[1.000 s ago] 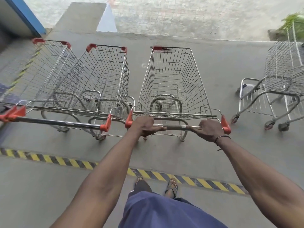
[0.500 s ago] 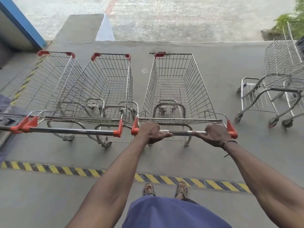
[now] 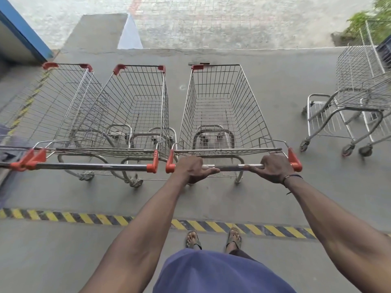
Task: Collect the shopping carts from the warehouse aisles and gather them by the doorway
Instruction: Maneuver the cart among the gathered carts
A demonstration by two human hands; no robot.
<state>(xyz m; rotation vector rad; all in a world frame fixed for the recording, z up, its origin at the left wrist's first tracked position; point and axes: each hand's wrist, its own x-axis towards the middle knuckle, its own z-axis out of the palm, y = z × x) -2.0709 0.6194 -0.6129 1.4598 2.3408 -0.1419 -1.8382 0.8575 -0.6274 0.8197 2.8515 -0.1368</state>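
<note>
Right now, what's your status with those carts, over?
Left hand and right hand both gripping the handle bar. Held cart parked beside two others. Nothing ahead of it but bare concrete.

Warehouse-store doorway onto a paved yard (image 3: pixel 232 24). Wire shopping carts (image 3: pixel 135 115) with orange handle ends parked on a concrete floor (image 3: pixel 275 197) ahead of the hands; yellow-black hazard tape (image 3: pixel 63 216) behind them; blue door frame (image 3: pixel 27 32) far left.
</note>
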